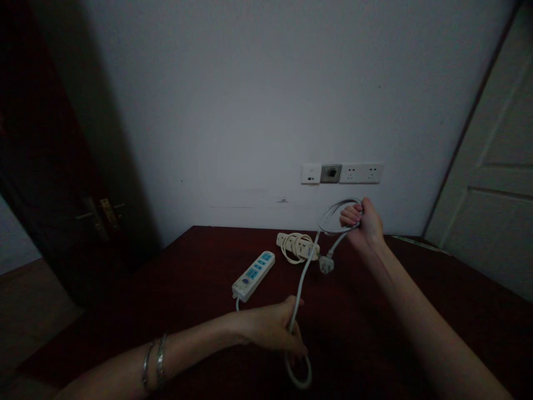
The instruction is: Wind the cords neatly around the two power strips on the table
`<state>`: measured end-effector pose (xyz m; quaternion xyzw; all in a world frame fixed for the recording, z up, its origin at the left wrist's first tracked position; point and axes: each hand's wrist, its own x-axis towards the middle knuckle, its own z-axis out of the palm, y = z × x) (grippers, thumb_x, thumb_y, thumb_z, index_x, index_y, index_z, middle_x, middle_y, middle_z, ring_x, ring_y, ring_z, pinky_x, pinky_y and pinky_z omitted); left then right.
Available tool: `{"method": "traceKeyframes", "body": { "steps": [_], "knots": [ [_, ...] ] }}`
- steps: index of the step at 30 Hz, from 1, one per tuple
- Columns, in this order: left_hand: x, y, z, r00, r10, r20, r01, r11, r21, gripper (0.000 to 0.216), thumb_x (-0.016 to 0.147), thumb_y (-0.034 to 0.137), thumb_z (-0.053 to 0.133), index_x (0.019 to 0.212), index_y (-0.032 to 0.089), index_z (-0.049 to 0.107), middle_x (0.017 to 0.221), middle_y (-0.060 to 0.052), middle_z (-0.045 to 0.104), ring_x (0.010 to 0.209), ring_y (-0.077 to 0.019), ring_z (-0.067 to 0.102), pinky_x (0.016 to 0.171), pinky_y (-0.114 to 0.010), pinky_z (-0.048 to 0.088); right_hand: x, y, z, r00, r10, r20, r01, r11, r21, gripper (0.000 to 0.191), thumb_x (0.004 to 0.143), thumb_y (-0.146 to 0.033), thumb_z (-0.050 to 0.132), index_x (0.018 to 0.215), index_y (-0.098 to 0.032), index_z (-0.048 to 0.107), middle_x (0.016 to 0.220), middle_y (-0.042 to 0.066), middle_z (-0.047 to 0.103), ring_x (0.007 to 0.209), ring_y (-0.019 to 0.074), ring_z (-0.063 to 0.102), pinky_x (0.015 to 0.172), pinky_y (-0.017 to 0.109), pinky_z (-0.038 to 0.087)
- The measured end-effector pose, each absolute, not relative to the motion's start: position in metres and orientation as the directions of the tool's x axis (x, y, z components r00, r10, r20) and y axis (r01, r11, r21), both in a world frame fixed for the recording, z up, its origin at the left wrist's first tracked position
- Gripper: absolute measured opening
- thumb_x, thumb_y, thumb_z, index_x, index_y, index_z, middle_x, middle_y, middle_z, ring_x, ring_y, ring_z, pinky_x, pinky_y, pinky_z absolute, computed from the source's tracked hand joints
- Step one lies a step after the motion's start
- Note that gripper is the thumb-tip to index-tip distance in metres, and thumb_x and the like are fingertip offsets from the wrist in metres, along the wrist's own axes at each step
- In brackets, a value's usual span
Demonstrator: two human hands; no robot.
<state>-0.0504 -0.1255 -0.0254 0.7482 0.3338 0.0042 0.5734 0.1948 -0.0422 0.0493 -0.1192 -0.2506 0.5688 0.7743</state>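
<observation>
My right hand is closed round a coiled loop of white power cord, raised above the table near the wall. From that coil hangs the cord's plug. Lower down, my left hand has its fingers curled at the same cord, and a loop of it dangles below them. A white power strip with blue sockets lies on the table beyond my left wrist, a cord leaving its near end. Behind it lies a second, cream power strip with its own cord wound round it.
The dark red table meets a pale wall. Wall sockets and a grey network outlet sit above its back edge. A dark door stands at left, a white panelled door at right.
</observation>
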Motion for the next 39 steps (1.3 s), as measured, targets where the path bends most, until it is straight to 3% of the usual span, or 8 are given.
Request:
{"method": "traceKeyframes", "body": {
  "steps": [3,7,13,16,23,30,34,39],
  "knots": [
    [-0.058,-0.139,-0.003,0.759,0.588,-0.278,0.65,-0.661,0.375,0.035,0.074,0.012,0.049,0.109,0.013,0.045,0.077,-0.007,0.062,0.061,-0.0182,0.059,0.046,-0.024,0.037,0.193,-0.041,0.046,0.21,0.957,0.201,-0.748,0.289,-0.597,0.041,0.095,-0.036,0.03,0.057,-0.018,0.032,0.039,-0.007,0.032,0.033,0.0038,0.039,0.034,0.011,0.035],
    [-0.055,-0.144,0.013,0.833,0.554,0.009,0.525,-0.784,-0.332,0.021,0.075,0.009,0.049,0.096,0.011,0.053,0.083,-0.012,0.06,0.066,-0.0215,0.059,0.049,-0.028,0.038,0.177,-0.042,0.041,0.184,0.966,0.181,-0.559,0.255,-0.789,0.036,0.092,-0.035,0.039,0.06,-0.018,0.038,0.045,-0.004,0.045,0.049,0.0102,0.058,0.05,0.021,0.051],
    [-0.04,-0.119,0.044,0.955,0.209,0.21,0.293,-0.767,-0.571,0.018,0.086,0.011,0.039,0.089,0.013,0.057,0.096,-0.012,0.059,0.092,-0.0222,0.054,0.061,-0.029,0.039,0.149,-0.051,0.027,-0.192,0.969,0.156,-0.26,0.103,-0.96,0.036,0.083,-0.044,0.053,0.062,-0.017,0.042,0.054,0.001,0.059,0.049,0.0124,0.059,0.048,0.023,0.05],
    [-0.033,-0.107,0.064,0.945,0.148,0.291,0.276,-0.839,-0.469,0.023,0.089,0.011,0.035,0.098,0.014,0.056,0.105,-0.012,0.058,0.103,-0.0225,0.049,0.072,-0.03,0.039,0.141,-0.056,0.016,-0.31,0.939,0.149,-0.166,0.101,-0.981,0.033,0.076,-0.045,0.06,0.064,-0.016,0.049,0.054,0.0,0.059,0.049,0.011,0.057,0.045,0.02,0.047],
    [-0.025,-0.071,0.074,0.791,0.43,0.435,0.393,-0.902,0.177,0.048,0.066,0.008,0.056,0.114,0.013,0.051,0.116,-0.014,0.053,0.112,-0.0292,0.043,0.096,-0.04,0.029,0.131,-0.071,0.004,-0.523,0.849,0.076,-0.128,0.01,-0.992,0.049,0.079,-0.059,0.046,0.058,-0.015,0.049,0.037,-0.001,0.049,0.031,0.0117,0.049,0.032,0.021,0.038],
    [-0.027,-0.026,0.066,0.785,0.617,0.048,0.367,-0.526,0.767,0.073,0.057,0.012,0.059,0.128,0.006,0.041,0.077,-0.009,0.065,0.063,-0.0178,0.06,0.062,-0.032,0.046,0.137,-0.074,0.01,-0.683,0.729,0.044,-0.247,-0.174,-0.953,0.043,0.08,-0.061,0.045,0.07,-0.019,0.045,0.032,-0.012,0.032,0.021,0.0029,0.02,0.023,0.011,0.016],
    [-0.025,-0.017,0.064,0.794,0.605,-0.064,0.294,-0.29,0.911,0.073,0.056,0.015,0.065,0.125,0.006,0.044,0.06,-0.003,0.063,0.047,-0.0133,0.056,0.056,-0.031,0.047,0.141,-0.071,0.011,-0.697,0.707,0.121,-0.284,-0.117,-0.952,0.04,0.079,-0.055,0.053,0.065,-0.018,0.042,0.032,-0.012,0.034,0.022,0.0017,0.019,0.023,0.011,0.018],
    [-0.028,-0.005,0.056,0.841,0.53,-0.109,0.258,-0.215,0.942,0.032,0.062,0.022,0.066,0.09,0.008,0.064,0.058,-0.004,0.063,0.049,-0.0123,0.058,0.059,-0.029,0.048,0.144,-0.067,0.008,-0.68,0.716,0.159,-0.328,-0.102,-0.939,0.03,0.078,-0.044,0.061,0.072,-0.017,0.048,0.034,-0.013,0.032,0.023,0.0011,0.015,0.023,0.011,0.015]
  ]
}}
